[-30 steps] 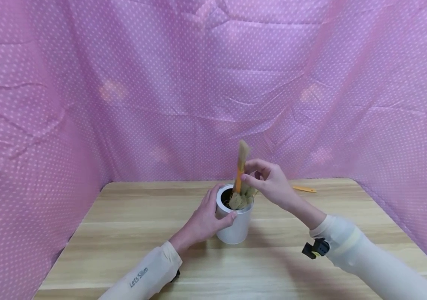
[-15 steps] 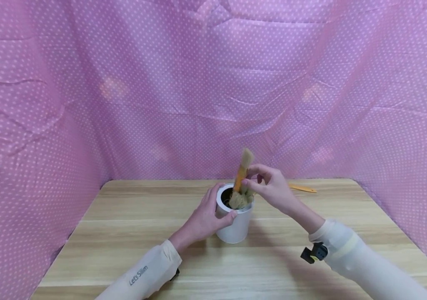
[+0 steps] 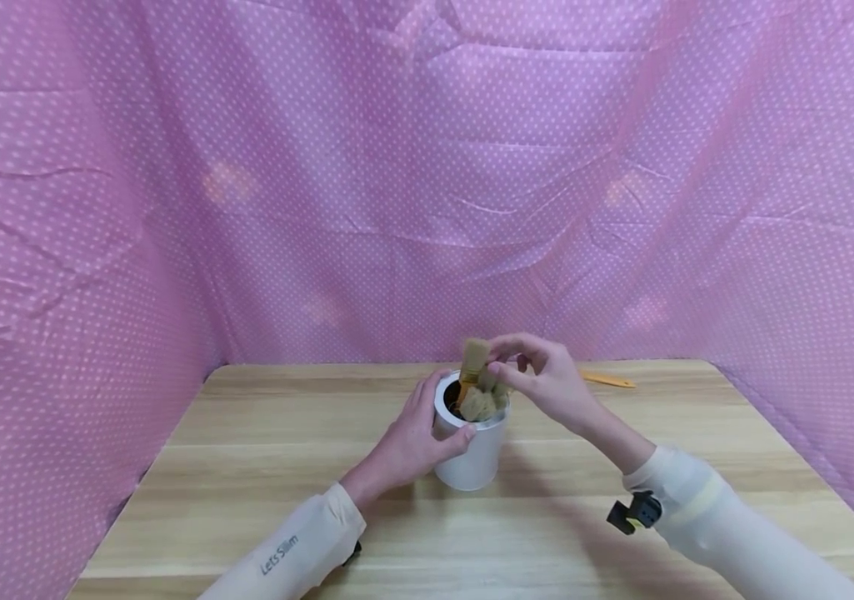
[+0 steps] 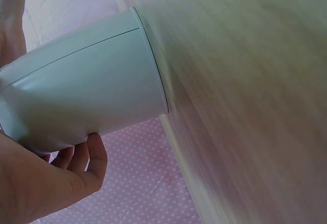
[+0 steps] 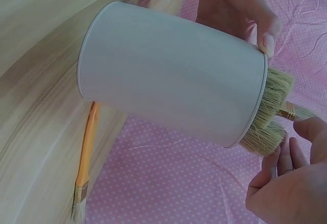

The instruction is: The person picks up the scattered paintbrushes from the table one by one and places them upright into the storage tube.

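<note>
A white cylindrical can [image 3: 469,462] stands on the table, and my left hand [image 3: 415,433] grips its side near the rim. In it stand brushes with bushy pale bristles [image 3: 478,405] upward. A flat paintbrush [image 3: 475,357] with an orange handle leans in the opening, its bristles above the rim and most of its handle hidden inside. Right beside those bristles is my right hand [image 3: 546,379], thumb and fingers apart. In the right wrist view, the thumb of the right hand [image 5: 294,188] lies near the paintbrush's metal band [image 5: 287,110], fingertips at the lower bristles.
Another orange-handled paintbrush [image 3: 608,380] lies on the wooden table [image 3: 284,417] behind the right hand, toward the back edge. Pink dotted cloth [image 3: 367,208] hangs around the back and sides.
The orange paintbrush has dropped deeper into the can and turned its flat bristle face forward. My right hand has shifted slightly lower and its fingers have come away from the handle. The left hand stays put.
</note>
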A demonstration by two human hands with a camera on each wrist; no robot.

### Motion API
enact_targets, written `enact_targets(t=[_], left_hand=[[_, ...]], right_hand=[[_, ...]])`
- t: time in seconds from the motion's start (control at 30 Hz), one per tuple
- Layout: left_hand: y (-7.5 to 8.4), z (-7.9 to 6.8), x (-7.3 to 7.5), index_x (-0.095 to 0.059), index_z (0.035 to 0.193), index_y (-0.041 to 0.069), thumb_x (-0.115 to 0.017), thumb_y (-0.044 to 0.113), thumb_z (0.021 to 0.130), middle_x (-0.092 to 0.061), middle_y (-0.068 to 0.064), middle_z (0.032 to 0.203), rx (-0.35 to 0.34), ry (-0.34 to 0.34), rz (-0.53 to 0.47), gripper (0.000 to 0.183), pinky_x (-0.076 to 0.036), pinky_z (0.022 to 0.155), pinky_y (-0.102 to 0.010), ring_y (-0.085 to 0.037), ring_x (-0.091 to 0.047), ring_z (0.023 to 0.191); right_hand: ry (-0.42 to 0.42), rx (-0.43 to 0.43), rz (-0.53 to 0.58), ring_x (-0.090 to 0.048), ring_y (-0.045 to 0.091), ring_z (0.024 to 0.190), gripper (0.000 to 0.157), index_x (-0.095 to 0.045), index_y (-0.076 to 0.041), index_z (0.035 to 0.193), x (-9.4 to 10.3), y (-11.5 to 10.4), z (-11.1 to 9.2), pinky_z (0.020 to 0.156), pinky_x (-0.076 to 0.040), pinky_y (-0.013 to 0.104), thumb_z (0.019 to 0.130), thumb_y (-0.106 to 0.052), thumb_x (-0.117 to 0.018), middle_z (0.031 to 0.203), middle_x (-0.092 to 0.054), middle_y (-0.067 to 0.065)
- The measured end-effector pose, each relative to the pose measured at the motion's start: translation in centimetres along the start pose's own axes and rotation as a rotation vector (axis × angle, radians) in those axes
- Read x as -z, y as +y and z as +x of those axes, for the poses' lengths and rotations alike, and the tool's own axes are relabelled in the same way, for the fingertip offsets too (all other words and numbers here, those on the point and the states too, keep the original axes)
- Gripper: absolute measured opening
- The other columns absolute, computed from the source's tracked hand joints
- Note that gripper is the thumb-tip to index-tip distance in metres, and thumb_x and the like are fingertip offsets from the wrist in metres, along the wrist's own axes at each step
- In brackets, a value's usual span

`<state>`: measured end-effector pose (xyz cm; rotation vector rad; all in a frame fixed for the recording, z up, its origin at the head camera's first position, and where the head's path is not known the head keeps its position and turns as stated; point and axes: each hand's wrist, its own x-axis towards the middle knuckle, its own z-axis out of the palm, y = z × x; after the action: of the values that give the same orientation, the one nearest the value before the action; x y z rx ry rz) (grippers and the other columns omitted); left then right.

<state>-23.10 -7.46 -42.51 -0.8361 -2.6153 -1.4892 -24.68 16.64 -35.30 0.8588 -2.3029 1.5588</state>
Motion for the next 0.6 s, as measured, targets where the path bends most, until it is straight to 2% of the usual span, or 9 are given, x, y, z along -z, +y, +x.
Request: enact_targets(t=[0.23, 0.33, 0.5, 0.6], left_hand=[[0.3, 0.0, -0.3, -0.020, 0.159, 0.021, -0.070, 0.055, 0.091, -0.036, -0.001, 0.147, -0.015, 0.002, 0.003, 0.091, -0.039, 0.106, -0.052, -0.019, -0.043, 0.131], [0.4, -0.1, -0.4, -0.021, 0.159, 0.020, -0.071, 0.053, 0.091, -0.037, -0.001, 0.146, -0.015, 0.005, 0.004, 0.091, -0.040, 0.106, -0.052, -0.019, -0.043, 0.130], [0.6, -0.5, -0.6, -0.022, 0.158, 0.020, -0.071, 0.052, 0.090, -0.037, -0.002, 0.145, -0.012, 0.012, 0.007, 0.090, -0.040, 0.105, -0.050, -0.019, -0.044, 0.129], [0.7, -0.7, -0.7, -0.022, 0.158, 0.023, -0.071, 0.053, 0.090, -0.037, -0.001, 0.145, -0.005, 0.014, 0.009, 0.089, -0.040, 0.105, -0.050, -0.019, -0.043, 0.129]], right_hand=[[0.009, 0.021, -0.075, -0.058, 0.030, 0.091, 0.026, -0.069, 0.000, 0.118, 0.4, -0.8, 0.2, 0.076, -0.045, 0.035, 0.093, -0.001, -0.073, 0.107, -0.071, 0.011], [-0.009, 0.034, -0.105, -0.058, 0.027, 0.094, 0.030, -0.069, -0.007, 0.123, 0.4, -1.9, 0.5, 0.079, -0.045, 0.036, 0.093, -0.007, -0.074, 0.108, -0.070, 0.003], [-0.071, 0.133, -0.135, -0.060, 0.019, 0.095, 0.026, -0.072, -0.015, 0.118, 0.0, -3.1, 0.9, 0.080, -0.044, 0.041, 0.093, -0.016, -0.078, 0.108, -0.070, -0.006], [-0.045, 0.216, -0.141, -0.061, 0.018, 0.092, 0.020, -0.075, -0.013, 0.112, -0.2, -3.3, 1.2, 0.078, -0.045, 0.041, 0.092, -0.012, -0.078, 0.105, -0.071, -0.006]])
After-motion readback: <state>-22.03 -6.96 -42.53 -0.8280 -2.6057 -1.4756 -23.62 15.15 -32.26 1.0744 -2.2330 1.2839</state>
